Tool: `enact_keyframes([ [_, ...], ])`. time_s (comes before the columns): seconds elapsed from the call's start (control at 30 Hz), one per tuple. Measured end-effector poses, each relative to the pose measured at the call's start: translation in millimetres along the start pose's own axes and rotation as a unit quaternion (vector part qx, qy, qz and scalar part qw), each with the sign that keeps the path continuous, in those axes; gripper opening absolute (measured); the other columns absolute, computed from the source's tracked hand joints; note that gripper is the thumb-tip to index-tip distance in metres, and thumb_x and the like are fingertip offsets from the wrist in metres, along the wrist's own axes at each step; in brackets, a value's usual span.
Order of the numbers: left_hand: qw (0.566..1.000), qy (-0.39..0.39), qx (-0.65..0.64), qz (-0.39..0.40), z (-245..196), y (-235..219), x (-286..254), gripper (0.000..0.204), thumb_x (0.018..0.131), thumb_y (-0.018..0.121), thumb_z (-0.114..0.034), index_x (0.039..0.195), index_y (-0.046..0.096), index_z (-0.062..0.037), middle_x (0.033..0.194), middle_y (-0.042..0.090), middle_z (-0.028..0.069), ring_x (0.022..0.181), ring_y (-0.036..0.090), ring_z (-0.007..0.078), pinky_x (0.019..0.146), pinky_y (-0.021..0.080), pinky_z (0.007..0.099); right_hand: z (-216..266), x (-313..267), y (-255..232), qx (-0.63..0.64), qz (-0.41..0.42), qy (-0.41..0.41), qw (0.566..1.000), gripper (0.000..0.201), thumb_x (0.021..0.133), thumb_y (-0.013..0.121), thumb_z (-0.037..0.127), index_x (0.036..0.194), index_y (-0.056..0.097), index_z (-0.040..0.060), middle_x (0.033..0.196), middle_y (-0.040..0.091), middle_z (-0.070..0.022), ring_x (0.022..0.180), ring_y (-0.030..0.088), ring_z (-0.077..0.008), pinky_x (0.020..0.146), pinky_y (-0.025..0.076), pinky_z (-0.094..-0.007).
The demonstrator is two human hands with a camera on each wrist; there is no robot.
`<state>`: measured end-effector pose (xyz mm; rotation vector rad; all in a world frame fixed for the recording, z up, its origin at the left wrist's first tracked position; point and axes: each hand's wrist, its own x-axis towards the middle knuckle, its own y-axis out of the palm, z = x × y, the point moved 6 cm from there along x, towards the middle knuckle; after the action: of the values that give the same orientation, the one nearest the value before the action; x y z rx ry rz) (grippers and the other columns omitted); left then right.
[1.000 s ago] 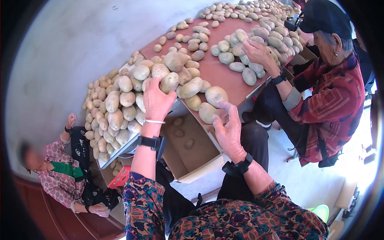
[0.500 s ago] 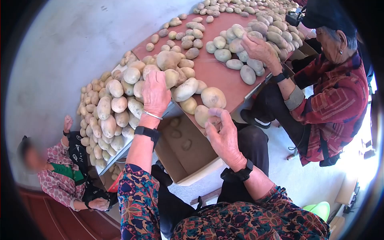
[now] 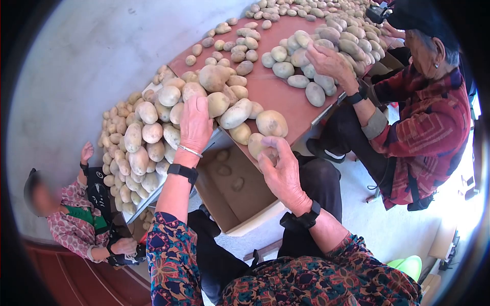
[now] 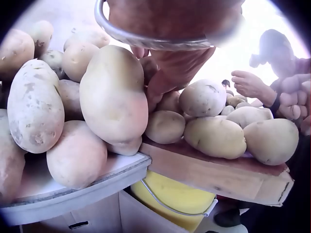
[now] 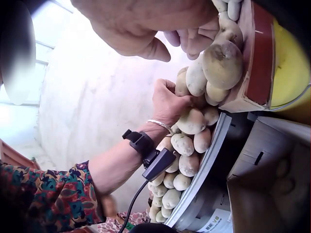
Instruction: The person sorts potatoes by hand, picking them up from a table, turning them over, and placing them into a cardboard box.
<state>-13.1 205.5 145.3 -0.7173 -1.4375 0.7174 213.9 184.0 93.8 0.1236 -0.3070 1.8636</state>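
My left hand is at the heap of large pale potatoes near the table's front edge. Thumb and finger close on either side of a potato; a big, lumpy potato partly hides the fingers in the left wrist view. To the right, my right hand hovers with loosely bent fingers and nothing in them. Beside its fingertips lies a potato at the table corner, and just behind that a rounder one.
Below the table edge stands an open cardboard box with a few potatoes inside. A yellow bucket is under the table. At the right, a person reaches to another pile. Another person sits at the left.
My left hand has let go of one potato and shifted left to the one beside it. The right hand has lowered slightly, its fingers bending more. The view has shifted a little.
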Motion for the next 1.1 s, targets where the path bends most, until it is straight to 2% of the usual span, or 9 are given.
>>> enact_keyframes([
  [0.17,0.998,-0.034,-0.027,0.035,0.8,-6.6,-7.6,0.050,0.064,0.078,0.000,0.107,0.052,-0.0036,0.104,0.053,0.0157,0.101,0.054,0.0359,0.087,0.047,0.0442,-16.3,1.0,4.3,0.020,-0.010,0.005,1.000,0.034,0.082,0.061,0.002,0.115,0.053,-0.0015,0.110,0.059,-0.0206,0.097,0.061,-0.0340,0.086,0.049,-0.0402],
  [0.23,0.997,-0.062,-0.026,0.036,4.5,-10.0,-11.6,0.052,0.065,0.077,0.000,0.112,0.052,-0.0029,0.109,0.054,0.0166,0.104,0.054,0.0360,0.089,0.046,0.0437,-19.4,0.0,6.4,0.009,0.003,0.000,1.000,0.033,0.089,0.058,0.001,0.121,0.051,-0.0025,0.112,0.057,-0.0105,0.090,0.059,-0.0113,0.071,0.054,-0.0260],
  [0.27,0.997,-0.062,-0.026,0.037,4.2,-11.4,-14.7,0.052,0.065,0.077,0.000,0.112,0.052,-0.0029,0.109,0.054,0.0166,0.104,0.054,0.0360,0.089,0.046,0.0437,-18.8,-1.2,6.6,0.009,0.003,0.000,1.000,0.033,0.089,0.058,0.001,0.121,0.051,-0.0025,0.112,0.057,-0.0105,0.090,0.059,-0.0113,0.071,0.054,-0.0260],
  [0.33,0.999,-0.023,-0.017,-0.022,-0.9,-24.2,-18.1,0.055,0.067,0.076,0.000,0.116,0.052,-0.0026,0.116,0.054,0.0177,0.108,0.054,0.0375,0.091,0.046,0.0436,-18.2,-0.2,6.2,0.027,-0.018,0.015,0.999,0.035,0.082,0.063,0.004,0.115,0.053,-0.0013,0.109,0.060,-0.0201,0.096,0.062,-0.0324,0.084,0.050,-0.0392],
  [0.53,0.993,-0.100,-0.052,-0.041,-9.6,-59.9,-60.7,0.053,0.070,0.073,-0.001,0.119,0.052,-0.0039,0.119,0.055,0.0188,0.109,0.054,0.0386,0.092,0.046,0.0455,-20.1,0.0,6.7,0.046,-0.021,0.059,0.997,0.030,0.082,0.065,0.005,0.110,0.058,-0.0012,0.109,0.060,-0.0169,0.093,0.063,-0.0274,0.078,0.054,-0.0352],
  [0.77,0.942,-0.303,-0.120,0.082,-16.3,-111.1,-177.2,0.030,0.080,0.075,-0.011,0.105,0.061,-0.0030,0.063,0.059,0.0101,0.056,0.059,0.0295,0.057,0.048,0.0411,-18.2,-5.8,7.7,0.093,0.002,0.054,0.994,0.016,0.084,0.068,0.010,0.093,0.063,-0.0021,0.097,0.063,-0.0139,0.081,0.065,-0.0206,0.076,0.053,-0.0323],
  [0.83,0.932,-0.334,-0.112,0.084,-9.9,-130.2,-208.7,0.025,0.081,0.075,-0.012,0.101,0.064,-0.0032,0.059,0.058,0.0097,0.052,0.057,0.0284,0.054,0.046,0.0407,-10.2,-9.5,5.8,0.036,0.007,0.000,0.999,0.021,0.092,0.065,0.014,0.078,0.061,-0.0003,0.071,0.057,-0.0010,0.062,0.055,-0.0052,0.057,0.047,-0.0252],
  [1.07,0.894,-0.397,-0.200,-0.054,11.3,-143.0,-281.4,0.014,0.088,0.071,-0.015,0.089,0.067,-0.0015,0.057,0.050,-0.0016,0.051,0.040,0.0051,0.049,0.036,0.0255,-15.6,-17.0,22.0,-0.036,0.178,0.025,0.983,0.043,0.091,0.067,0.026,0.058,0.055,0.0019,0.049,0.047,0.0015,0.050,0.042,-0.0083,0.051,0.040,-0.0291],
  [1.1,0.883,-0.403,-0.226,-0.078,13.7,-143.2,-283.5,0.014,0.089,0.071,-0.015,0.089,0.067,-0.0015,0.057,0.049,-0.0029,0.052,0.040,0.0045,0.049,0.036,0.0251,-13.9,-16.8,25.0,-0.130,0.199,-0.001,0.971,0.039,0.088,0.068,0.030,0.062,0.059,0.0020,0.055,0.055,-0.0054,0.055,0.052,-0.0187,0.056,0.046,-0.0340],
])
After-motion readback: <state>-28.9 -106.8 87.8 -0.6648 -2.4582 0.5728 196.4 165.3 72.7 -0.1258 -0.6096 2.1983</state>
